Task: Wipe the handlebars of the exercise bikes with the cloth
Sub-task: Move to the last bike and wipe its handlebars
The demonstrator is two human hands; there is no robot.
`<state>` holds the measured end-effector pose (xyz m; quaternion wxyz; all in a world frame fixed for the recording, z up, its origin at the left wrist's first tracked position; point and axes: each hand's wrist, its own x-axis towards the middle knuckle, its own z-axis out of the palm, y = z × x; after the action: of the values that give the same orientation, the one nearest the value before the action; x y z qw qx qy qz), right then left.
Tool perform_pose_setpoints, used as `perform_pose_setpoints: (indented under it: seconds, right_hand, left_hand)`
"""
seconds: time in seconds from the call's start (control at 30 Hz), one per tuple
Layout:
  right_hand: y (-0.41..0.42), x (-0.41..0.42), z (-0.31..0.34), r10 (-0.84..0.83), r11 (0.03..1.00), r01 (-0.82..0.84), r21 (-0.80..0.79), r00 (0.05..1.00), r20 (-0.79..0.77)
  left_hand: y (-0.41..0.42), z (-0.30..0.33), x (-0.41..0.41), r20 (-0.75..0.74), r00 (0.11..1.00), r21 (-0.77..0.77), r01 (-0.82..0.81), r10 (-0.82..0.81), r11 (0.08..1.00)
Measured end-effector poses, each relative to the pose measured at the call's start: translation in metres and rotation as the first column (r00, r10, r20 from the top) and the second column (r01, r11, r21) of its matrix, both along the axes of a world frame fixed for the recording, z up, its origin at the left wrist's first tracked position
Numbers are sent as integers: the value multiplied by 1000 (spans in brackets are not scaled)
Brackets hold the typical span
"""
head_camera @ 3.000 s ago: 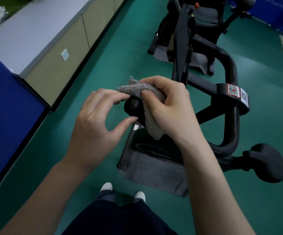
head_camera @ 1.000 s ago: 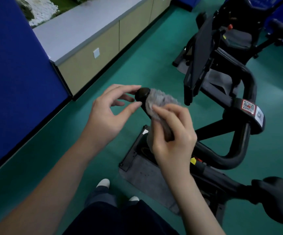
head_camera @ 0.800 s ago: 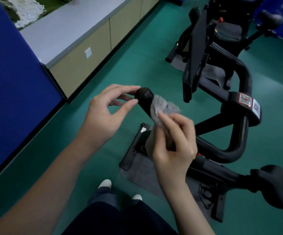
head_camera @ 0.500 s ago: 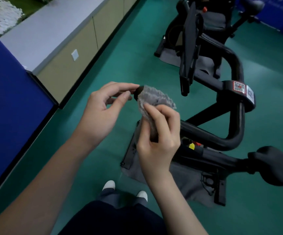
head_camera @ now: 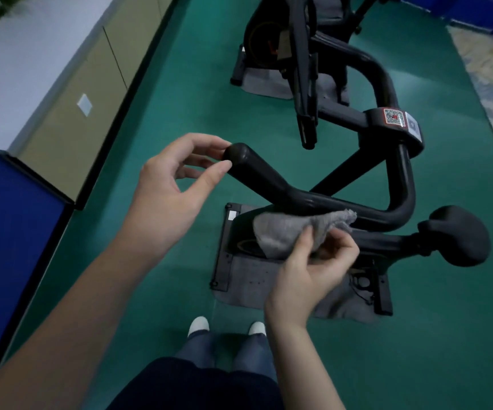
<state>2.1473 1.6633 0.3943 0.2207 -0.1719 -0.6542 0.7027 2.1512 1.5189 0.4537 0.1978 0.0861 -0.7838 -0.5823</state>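
Grey cloth (head_camera: pixel 295 232) sits bunched in the right hand (head_camera: pixel 310 270), pinched between thumb and curled fingers, its frayed end poking out past the fingertips to touch the underside of the black handlebar (head_camera: pixel 322 199). That bar runs up and left from the grip to a rounded end cap, where the left hand (head_camera: pixel 174 187) hovers with thumb and fingers loosely curved around the tip, fingertips touching or nearly touching it, holding nothing. Beyond the right hand's knuckles, the bar bends toward a clamp bearing a QR sticker (head_camera: pixel 393 116). Right of the cloth sits the black saddle (head_camera: pixel 461 235); below the wrist lies a grey floor mat (head_camera: pixel 248 285).
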Motion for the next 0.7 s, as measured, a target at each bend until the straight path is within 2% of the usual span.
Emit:
perform_pose_setpoints:
  seconds: [0.13, 0.37, 0.57, 0.7]
  right_hand:
    - [-32, -2, 6, -37, 997, 36, -73, 999, -9]
    - [-65, 13, 19, 75, 987, -84, -134, 995, -72]
    - [-25, 6, 21, -68, 997, 67, -33, 997, -46]
    - [-30, -3, 26, 28, 996, -24, 88, 999, -45]
  left_hand:
    - [-2, 0, 0, -12, 999, -16, 31, -31, 999]
    - [-9, 0, -3, -17, 998, -36, 66, -66, 997]
    - [-12, -1, -3, -22, 998, -26, 65, -65, 998]
    - [-10, -1, -3, -26, 998, -30, 54, -54, 998]
